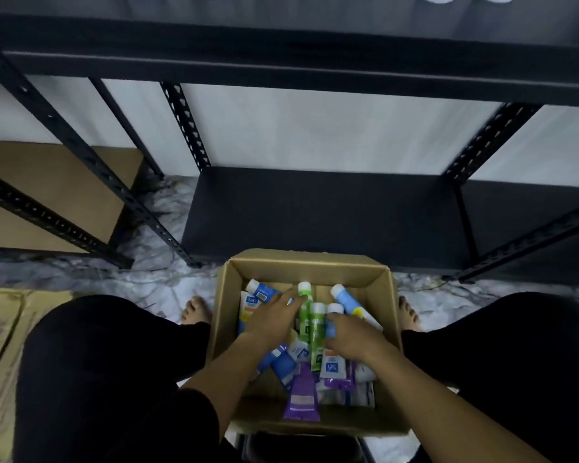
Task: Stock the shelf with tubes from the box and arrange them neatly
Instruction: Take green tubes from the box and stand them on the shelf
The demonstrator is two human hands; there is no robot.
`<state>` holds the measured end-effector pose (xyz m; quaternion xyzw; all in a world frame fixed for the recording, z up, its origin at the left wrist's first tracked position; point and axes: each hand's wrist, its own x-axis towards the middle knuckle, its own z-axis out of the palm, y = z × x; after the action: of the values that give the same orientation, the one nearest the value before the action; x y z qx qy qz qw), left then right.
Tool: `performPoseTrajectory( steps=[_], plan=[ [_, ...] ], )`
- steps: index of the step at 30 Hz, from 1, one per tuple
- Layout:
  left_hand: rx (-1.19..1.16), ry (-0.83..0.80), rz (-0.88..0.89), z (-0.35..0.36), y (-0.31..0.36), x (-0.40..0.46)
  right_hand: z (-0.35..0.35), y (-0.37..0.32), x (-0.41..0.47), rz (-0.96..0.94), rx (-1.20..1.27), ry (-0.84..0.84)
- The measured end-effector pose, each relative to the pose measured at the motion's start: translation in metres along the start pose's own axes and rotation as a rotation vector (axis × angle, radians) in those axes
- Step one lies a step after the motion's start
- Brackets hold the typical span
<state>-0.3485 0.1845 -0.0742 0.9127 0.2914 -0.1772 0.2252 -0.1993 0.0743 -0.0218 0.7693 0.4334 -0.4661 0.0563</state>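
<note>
Sitting across the frame's middle is the black shelf (318,212), with the cardboard box (301,265) lower center holding jumbled tubes (301,401); left hand (271,315) and right hand (351,335) are lying loose-fingered on them, gripping nothing.

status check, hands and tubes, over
Both hands in the box: left hand and right hand resting on the tubes, grip unclear. Lower shelf bare, nothing stocked there yet. Nothing blocking it.

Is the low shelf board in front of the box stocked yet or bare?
Bare: the low shelf board shows only dark surface; the tubes lie in the box.
</note>
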Motion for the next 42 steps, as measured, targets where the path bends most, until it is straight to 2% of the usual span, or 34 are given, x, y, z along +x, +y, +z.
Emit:
performPoseTrajectory(
  steps=[4, 9, 14, 23, 28, 37, 42],
  plan=[
    [0.047, -0.039, 0.132, 0.005, -0.009, 0.025, -0.003, 0.012, 0.004, 0.039, -0.008, -0.017],
    [0.250, -0.101, 0.251, 0.012, -0.024, 0.051, 0.002, 0.021, 0.010, 0.039, -0.006, -0.014],
    [0.312, -0.092, 0.293, 0.008, -0.027, 0.061, 0.000, 0.020, 0.014, 0.004, 0.019, 0.004],
    [0.380, 0.037, 0.185, 0.007, -0.024, 0.057, -0.002, 0.022, 0.019, 0.004, 0.046, 0.009],
    [0.437, -0.007, 0.209, -0.005, -0.033, 0.045, -0.001, 0.020, 0.025, 0.001, 0.030, 0.027],
    [0.319, -0.049, -0.034, -0.039, -0.043, -0.006, -0.005, 0.009, 0.032, -0.051, 0.065, 0.134],
    [0.207, 0.035, -0.207, -0.052, -0.023, -0.048, -0.001, 0.001, 0.037, -0.087, 0.028, 0.179]
  ],
)
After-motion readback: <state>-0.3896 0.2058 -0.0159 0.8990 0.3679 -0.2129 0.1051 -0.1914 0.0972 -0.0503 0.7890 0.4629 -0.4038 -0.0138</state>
